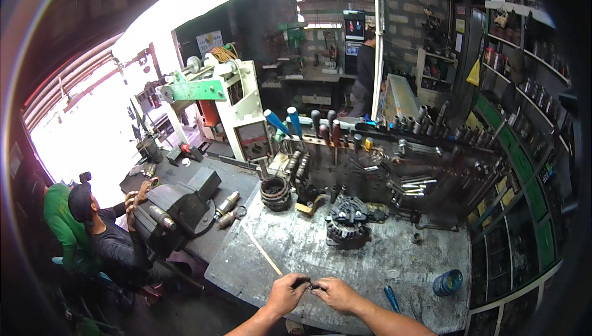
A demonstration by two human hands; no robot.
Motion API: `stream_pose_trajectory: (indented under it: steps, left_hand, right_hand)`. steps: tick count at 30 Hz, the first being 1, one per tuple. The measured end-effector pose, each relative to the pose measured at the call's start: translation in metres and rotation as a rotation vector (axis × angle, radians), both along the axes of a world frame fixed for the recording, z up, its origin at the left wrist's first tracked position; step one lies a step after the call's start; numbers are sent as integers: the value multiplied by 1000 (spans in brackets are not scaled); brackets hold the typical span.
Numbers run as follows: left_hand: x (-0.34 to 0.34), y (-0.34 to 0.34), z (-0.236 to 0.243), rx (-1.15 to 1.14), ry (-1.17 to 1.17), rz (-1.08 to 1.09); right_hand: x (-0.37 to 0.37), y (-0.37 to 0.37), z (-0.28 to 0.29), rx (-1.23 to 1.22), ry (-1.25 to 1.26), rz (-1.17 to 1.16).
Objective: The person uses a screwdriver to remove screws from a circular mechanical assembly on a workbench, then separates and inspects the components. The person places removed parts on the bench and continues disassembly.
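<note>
Over the near edge of the metal-topped workbench (296, 228), my left hand (286, 293) and my right hand (337, 294) meet fingertip to fingertip. Both are closed on a small dark part (312, 286), too small and covered to name. A thin wooden stick (262, 249) lies on the bench, its near end by my left hand. Beyond my hands sits an alternator (348, 220) with its dark housing exposed. To the right of my right hand lie a blue-handled screwdriver (391, 298) and a blue jar (448, 283).
A large bench vise (182, 203) stands at the left, where a person in dark clothes (117, 237) works beside one in green (61, 219). A round housing (275, 193), sockets (425, 120), wrenches (416, 185) and upright screwdrivers (294, 121) line the bench's back. Shelves (530, 151) rise at right.
</note>
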State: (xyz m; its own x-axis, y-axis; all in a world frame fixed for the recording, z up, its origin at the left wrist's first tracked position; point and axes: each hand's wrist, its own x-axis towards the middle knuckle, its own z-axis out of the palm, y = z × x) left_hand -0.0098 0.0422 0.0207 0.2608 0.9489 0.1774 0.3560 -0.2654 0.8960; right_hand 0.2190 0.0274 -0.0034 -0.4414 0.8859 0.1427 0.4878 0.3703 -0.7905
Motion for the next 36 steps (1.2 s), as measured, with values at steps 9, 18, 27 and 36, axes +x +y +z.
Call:
stream_pose_trajectory:
  steps: [9, 18, 27, 36]
  left_hand:
    - [-105, 14, -14, -1, -53, 341]
    - [-200, -39, -53, -146, 108, 472]
    - [-202, -10, -48, -247, 205, 294]
    - [-157, 43, -82, -253, 46, 26]
  right_hand:
    - [-98, 228, 42, 136, 325, -604]
    - [-135, 334, 23, 112, 374, -910]
    - [-146, 307, -2, 197, 488, -984]
    - [-4, -16, -53, 155, -240, -831]
